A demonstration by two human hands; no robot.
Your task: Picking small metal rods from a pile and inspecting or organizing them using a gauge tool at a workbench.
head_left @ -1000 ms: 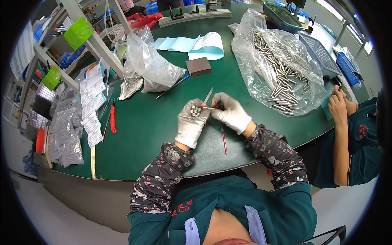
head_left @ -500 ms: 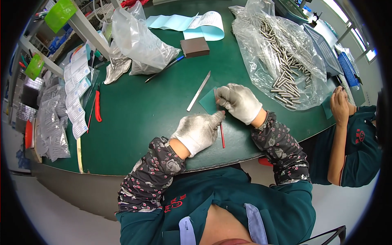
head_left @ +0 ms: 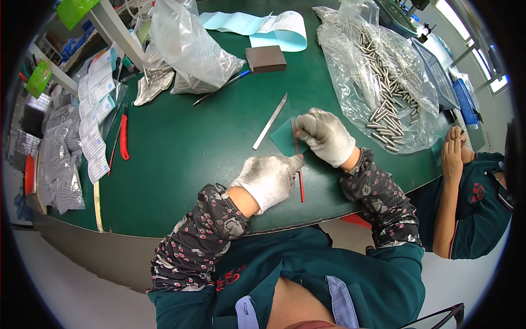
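Note:
My left hand (head_left: pixel 266 178), in a white work glove with greyed fingers, is closed around a thin red-handled tool (head_left: pixel 302 186). The handle sticks out below the fingers, and a narrow dark shaft runs up toward my other hand. My right hand (head_left: pixel 327 137), gloved alike, is pinched closed by the shaft's upper end; what its fingertips hold, if anything, is hidden. Beneath the shaft lies a small green square sheet (head_left: pixel 282 137), partly covered. Just left of the sheet a slim pale metal strip (head_left: pixel 270 122) rests slantwise on the green table (head_left: pixel 181 159).
A clear bag of metal pins (head_left: pixel 386 93) spreads at the right, near a co-worker's hands (head_left: pixel 453 151). Behind are a brown block (head_left: pixel 266 58), a blue-capped pen (head_left: pixel 222 88) and a filled plastic bag (head_left: pixel 192 49). Red-handled pliers (head_left: pixel 124 137) and paper sheets (head_left: pixel 94 120) lie left.
The whole view has shifted slightly. My right hand has drawn a little away from my left, so more of the dark shaft shows. My left hand keeps its grip on the red-handled tool.

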